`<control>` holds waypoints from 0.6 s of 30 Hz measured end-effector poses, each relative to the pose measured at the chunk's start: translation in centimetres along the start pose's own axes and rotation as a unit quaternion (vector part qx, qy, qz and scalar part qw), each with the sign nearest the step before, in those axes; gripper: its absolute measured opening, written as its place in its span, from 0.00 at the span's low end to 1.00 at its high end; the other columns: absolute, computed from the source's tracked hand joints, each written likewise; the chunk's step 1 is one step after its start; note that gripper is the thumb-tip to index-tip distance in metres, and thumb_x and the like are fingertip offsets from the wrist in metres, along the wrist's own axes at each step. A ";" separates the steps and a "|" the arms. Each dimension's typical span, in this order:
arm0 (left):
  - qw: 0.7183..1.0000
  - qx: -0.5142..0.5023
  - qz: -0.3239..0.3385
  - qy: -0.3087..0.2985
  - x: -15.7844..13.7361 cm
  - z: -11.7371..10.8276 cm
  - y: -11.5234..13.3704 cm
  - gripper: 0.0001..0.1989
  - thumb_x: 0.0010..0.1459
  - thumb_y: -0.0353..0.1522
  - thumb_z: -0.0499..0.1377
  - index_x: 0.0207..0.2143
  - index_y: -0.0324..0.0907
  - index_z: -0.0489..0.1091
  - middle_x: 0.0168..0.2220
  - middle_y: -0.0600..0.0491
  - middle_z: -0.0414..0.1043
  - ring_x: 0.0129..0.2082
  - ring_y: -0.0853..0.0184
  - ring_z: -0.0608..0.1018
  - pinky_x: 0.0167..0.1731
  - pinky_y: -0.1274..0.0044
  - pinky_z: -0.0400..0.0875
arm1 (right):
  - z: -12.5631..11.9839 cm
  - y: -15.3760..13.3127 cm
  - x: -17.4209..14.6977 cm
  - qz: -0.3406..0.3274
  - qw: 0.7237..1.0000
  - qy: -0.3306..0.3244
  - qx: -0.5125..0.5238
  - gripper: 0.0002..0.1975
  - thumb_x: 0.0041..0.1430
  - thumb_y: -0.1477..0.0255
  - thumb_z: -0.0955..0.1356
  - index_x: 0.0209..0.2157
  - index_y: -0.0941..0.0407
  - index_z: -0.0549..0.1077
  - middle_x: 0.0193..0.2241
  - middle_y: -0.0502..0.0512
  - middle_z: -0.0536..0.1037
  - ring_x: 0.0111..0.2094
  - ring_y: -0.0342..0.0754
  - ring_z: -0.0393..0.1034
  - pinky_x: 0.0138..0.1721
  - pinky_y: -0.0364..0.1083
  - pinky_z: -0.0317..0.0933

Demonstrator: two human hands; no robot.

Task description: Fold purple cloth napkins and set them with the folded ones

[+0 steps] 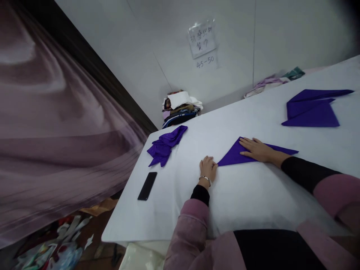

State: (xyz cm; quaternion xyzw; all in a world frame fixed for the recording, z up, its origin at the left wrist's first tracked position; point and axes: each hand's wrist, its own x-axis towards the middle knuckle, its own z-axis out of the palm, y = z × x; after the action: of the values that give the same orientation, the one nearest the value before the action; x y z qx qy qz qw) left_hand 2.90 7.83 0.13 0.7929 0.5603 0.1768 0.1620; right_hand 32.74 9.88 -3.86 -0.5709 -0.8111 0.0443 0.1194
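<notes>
"What's on my feed?"
"From out here I've got a thin purple cloth (232,154), smooth, creased into a long, low triangle, lying on the white tabletop (177,210) in front of the torso (275,247)."

"Hands?"
"Right hand (257,150) flat across the triangle, palm down, fingers slightly apart, thumb out. Left hand (208,167) sits at the sharp left corner, fingers curled; at this size I can't tell whether it's pinching the tip or just pressing it."

"Shapes about them?"
"Off left, a crumpled purple bundle (165,146), all soft ruffles. Nearer the body, a black phone (147,186), hard and straight-sided. Away right, a folded purple cloth (312,112) with crisp points, one drawn out long."

"Edges? Room?"
"I see the left edge slanting past bundle and phone to a rounded near corner. White surface runs between phone and left hand, so there's sideways room; another stretch parts triangle from folded cloth. At the back, a fabric stack (181,109) stands by the wall. Farther right, the body hides the near edge."
</notes>
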 end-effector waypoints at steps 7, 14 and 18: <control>0.999 0.037 -0.005 0.006 -0.2 -0.5 0.6 0.08 0.59 0.28 0.52 0.32 0.44 0.71 0.56 0.52 0.67 0.62 0.62 0.59 0.61 0.60 0.50 | -0.2 -0.2 -0.1 -0.005 1.000 0.006 0.012 0.36 0.59 0.48 0.55 0.63 0.55 0.55 0.63 0.62 0.55 0.64 0.58 0.44 0.60 0.62 0.42; 0.988 0.026 0.153 -0.008 1.5 1.6 7.5 0.20 0.63 0.41 0.48 0.55 0.50 0.64 0.62 0.52 0.57 0.63 0.62 0.56 0.63 0.61 0.48 | 0.1 0.2 -0.3 -0.025 0.999 0.033 0.023 0.33 0.60 0.52 0.57 0.62 0.55 0.58 0.62 0.65 0.57 0.63 0.59 0.46 0.59 0.64 0.44; 0.978 0.010 0.198 -0.070 3.9 4.5 10.2 0.35 0.59 0.49 0.49 0.63 0.41 0.52 0.65 0.45 0.48 0.65 0.56 0.51 0.63 0.59 0.45 | 0.1 0.8 -0.5 -0.093 0.995 0.038 0.014 0.24 0.60 0.59 0.60 0.57 0.50 0.65 0.62 0.64 0.58 0.63 0.62 0.46 0.56 0.68 0.45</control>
State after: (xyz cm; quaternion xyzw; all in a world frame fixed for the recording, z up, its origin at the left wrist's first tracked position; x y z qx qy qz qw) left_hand 14.70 7.99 1.17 0.9002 0.3811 0.1434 0.1545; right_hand 33.55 9.72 -4.22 -0.4926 -0.8548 0.0227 0.1617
